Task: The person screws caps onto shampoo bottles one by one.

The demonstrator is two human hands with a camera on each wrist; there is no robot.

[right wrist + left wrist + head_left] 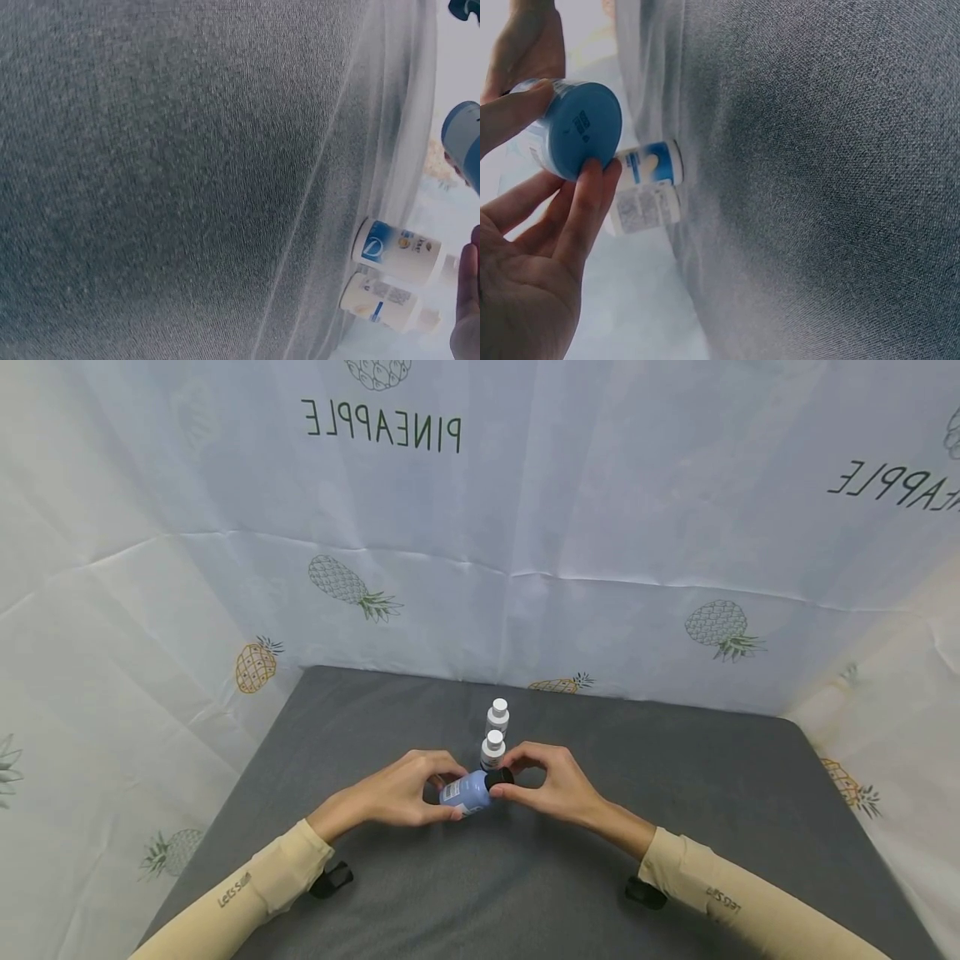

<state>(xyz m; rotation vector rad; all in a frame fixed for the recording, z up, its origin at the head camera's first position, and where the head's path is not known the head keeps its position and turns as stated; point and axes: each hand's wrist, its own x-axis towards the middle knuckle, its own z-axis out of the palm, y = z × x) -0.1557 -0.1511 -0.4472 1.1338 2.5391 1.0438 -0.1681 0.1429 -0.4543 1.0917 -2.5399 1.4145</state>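
Note:
A blue bottle [467,793] with a black cap [498,778] is tilted on its side between the two hands. My left hand [411,789] grips it around the base end, thumb on the near side; in the left wrist view its round blue bottom [585,131] faces the camera, fingertips at its rim. At the other end, my right hand [557,787] pinches the black cap between thumb and fingers. Just behind stand two upright white bottles with white caps, a nearer one [492,753] and a farther one [497,720].
A dark grey cloth covers the table [637,827]. Behind and beside it hangs a white curtain [525,510] printed with pineapples. In the right wrist view, the two white bottles stand side by side, one with a blue label [379,241].

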